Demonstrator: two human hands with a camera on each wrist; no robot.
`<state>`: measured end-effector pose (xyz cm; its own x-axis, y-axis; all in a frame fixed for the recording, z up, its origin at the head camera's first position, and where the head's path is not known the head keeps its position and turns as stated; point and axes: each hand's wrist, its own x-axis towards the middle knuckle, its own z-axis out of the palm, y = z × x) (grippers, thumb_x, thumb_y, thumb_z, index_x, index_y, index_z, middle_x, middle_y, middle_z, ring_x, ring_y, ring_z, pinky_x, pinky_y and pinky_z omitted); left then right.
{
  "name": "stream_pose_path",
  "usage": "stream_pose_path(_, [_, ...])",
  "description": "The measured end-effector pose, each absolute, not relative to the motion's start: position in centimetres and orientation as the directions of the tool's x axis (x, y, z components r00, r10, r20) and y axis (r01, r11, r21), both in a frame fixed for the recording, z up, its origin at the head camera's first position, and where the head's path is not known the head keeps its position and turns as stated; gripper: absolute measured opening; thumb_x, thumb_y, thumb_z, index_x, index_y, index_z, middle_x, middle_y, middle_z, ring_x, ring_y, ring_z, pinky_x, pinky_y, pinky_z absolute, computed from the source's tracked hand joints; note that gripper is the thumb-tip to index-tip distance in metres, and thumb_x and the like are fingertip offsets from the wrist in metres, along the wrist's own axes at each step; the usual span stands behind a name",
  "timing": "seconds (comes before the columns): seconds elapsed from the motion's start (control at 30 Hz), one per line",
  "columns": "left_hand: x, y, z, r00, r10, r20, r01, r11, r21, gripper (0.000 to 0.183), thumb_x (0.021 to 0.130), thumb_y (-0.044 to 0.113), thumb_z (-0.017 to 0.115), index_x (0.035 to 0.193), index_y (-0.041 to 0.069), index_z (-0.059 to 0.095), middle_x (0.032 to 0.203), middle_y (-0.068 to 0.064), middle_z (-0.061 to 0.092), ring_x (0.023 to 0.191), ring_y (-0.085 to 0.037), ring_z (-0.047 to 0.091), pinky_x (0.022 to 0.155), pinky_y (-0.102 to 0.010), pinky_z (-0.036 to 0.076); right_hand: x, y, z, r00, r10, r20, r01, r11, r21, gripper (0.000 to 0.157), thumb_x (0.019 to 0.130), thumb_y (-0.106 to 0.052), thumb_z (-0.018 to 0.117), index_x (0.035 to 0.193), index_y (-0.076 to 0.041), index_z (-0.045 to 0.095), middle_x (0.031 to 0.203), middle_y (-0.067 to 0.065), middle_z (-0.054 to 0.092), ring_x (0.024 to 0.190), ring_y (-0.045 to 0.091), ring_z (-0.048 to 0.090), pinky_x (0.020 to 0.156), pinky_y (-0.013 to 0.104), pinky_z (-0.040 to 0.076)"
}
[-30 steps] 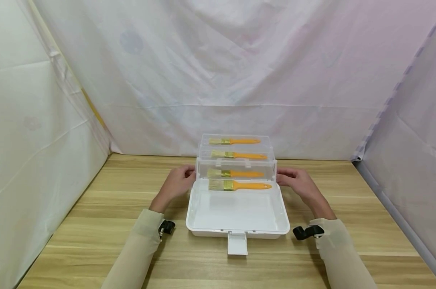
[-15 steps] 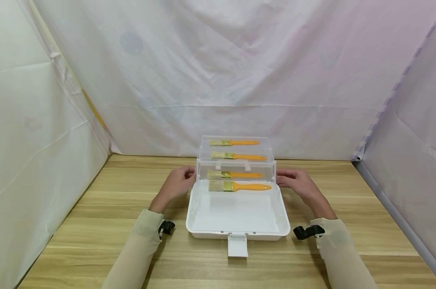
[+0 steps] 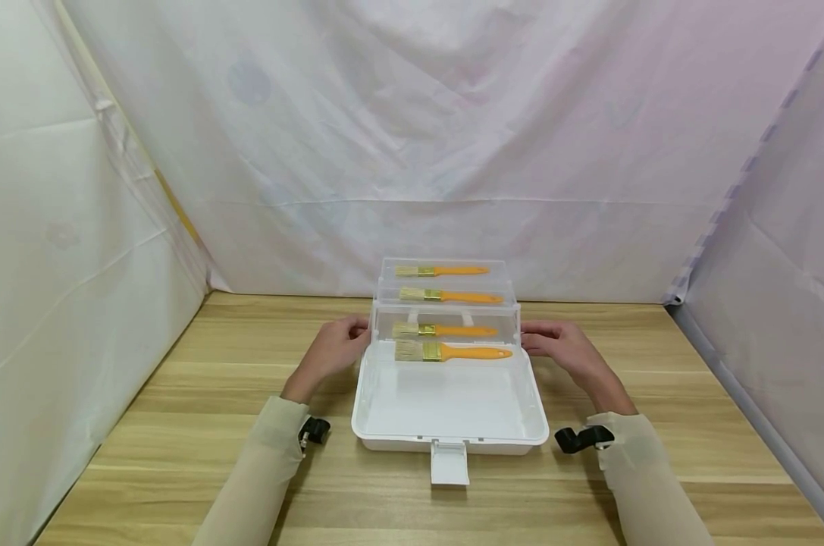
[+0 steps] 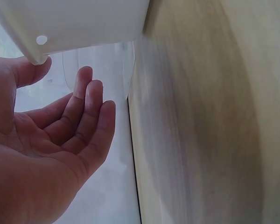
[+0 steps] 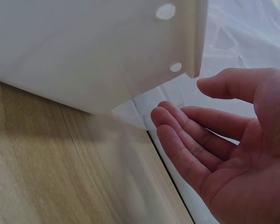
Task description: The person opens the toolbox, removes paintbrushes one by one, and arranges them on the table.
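A white plastic case (image 3: 452, 402) stands unfolded on the table, its front latch (image 3: 449, 463) hanging down. Behind the base rises a clear lid section (image 3: 500, 273). A paintbrush (image 3: 476, 353) with an orange handle lies across the base's back edge, and another paintbrush (image 3: 473, 297) lies higher up. Similar brush shapes show above each; I cannot tell whether these are reflections. My left hand (image 3: 334, 345) is at the case's rear left corner, thumb touching the corner in the left wrist view, fingers loosely bent. My right hand (image 3: 563, 349) is at the rear right corner, fingers relaxed, thumb beside the edge.
The case stands on a wood-grain table (image 3: 200, 425). White cloth hangs behind (image 3: 412, 152) close to the lid, and more cloth flanks the left and right sides. Black wrist mounts (image 3: 584, 438) sit on both sleeves.
The clear lid section and the brush shapes in it have sunk slightly. The case's front edge and latch sit a touch lower in view. Both hands have stayed almost in place.
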<state>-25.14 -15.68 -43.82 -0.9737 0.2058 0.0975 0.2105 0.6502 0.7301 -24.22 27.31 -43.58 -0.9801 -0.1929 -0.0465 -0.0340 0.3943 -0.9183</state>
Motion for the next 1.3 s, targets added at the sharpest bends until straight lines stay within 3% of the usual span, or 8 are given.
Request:
stream_pose_path(0.23, [-25.0,-16.6,-43.5,-0.975,0.216,0.052,0.181,0.634,0.751,0.04,0.111,0.032,0.062,0.137,0.004,0.074,0.122,-0.011,0.078,0.11,-0.028,0.072,0.096,-0.05,0.058,-24.0,27.5,-43.2,-0.981,-0.182,-0.062,-0.021,0.423,-0.906,0.05,0.11,-0.025,0.071,0.148,0.006,0.063,0.145,0.024,0.066,0.121,0.029,0.073,0.101,0.038,0.061])
stream_pose_path(0.43, [-24.9,-17.7,-42.9,-0.973,0.225,0.045,0.178,0.616,0.767,0.044,0.113,0.038,0.063,0.141,0.005,0.072,0.133,-0.014,0.074,0.125,-0.035,0.068,0.105,-0.055,0.055,-23.7,27.6,-42.0,-0.99,-0.137,-0.034,-0.029,0.43,-0.902,0.047,0.112,-0.023,0.066,0.147,0.008,0.061,0.138,0.025,0.069,0.116,0.027,0.074,0.095,0.03,0.061])
stream_pose_path(0.67, [-24.6,-18.3,-41.9,-0.96,0.273,0.053,0.203,0.56,0.803,0.04,0.113,0.041,0.064,0.139,0.012,0.074,0.128,-0.007,0.076,0.116,-0.029,0.07,0.097,-0.051,0.057,-22.8,27.3,-39.9,-0.997,-0.074,0.025,-0.054,0.422,-0.905,0.042,0.112,-0.027,0.066,0.138,0.007,0.065,0.127,0.018,0.073,0.105,0.02,0.074,0.094,0.036,0.062])
stream_pose_path(0.83, [-24.4,-18.0,-41.4,-0.947,0.318,0.057,0.228,0.533,0.815,0.039,0.111,0.038,0.069,0.137,0.01,0.074,0.126,-0.007,0.076,0.113,-0.027,0.07,0.095,-0.05,0.058,-22.1,26.6,-38.6,-0.996,-0.056,0.074,-0.091,0.44,-0.893,0.041,0.113,-0.03,0.067,0.135,0.005,0.067,0.121,0.017,0.072,0.101,0.025,0.072,0.086,0.03,0.062])
stream_pose_path(1.0, [-24.2,-17.6,-41.1,-0.938,0.344,0.041,0.225,0.514,0.828,0.038,0.106,0.036,0.076,0.133,0.009,0.074,0.123,-0.008,0.076,0.115,-0.03,0.071,0.098,-0.052,0.059,-21.3,25.2,-37.3,-0.989,-0.092,0.115,-0.144,0.43,-0.891,0.035,0.113,-0.025,0.066,0.131,0.005,0.07,0.122,0.021,0.071,0.099,0.026,0.073,0.082,0.026,0.061])
stream_pose_path(1.3, [-24.0,-17.4,-40.9,-0.934,0.356,0.036,0.219,0.487,0.845,0.035,0.102,0.03,0.08,0.128,0.008,0.073,0.118,-0.007,0.075,0.113,-0.028,0.071,0.094,-0.047,0.06,-21.3,23.7,-37.7,-0.971,-0.209,0.116,-0.196,0.413,-0.89,0.029,0.111,-0.018,0.069,0.13,0.004,0.07,0.119,0.018,0.075,0.106,0.035,0.072,0.085,0.031,0.061])
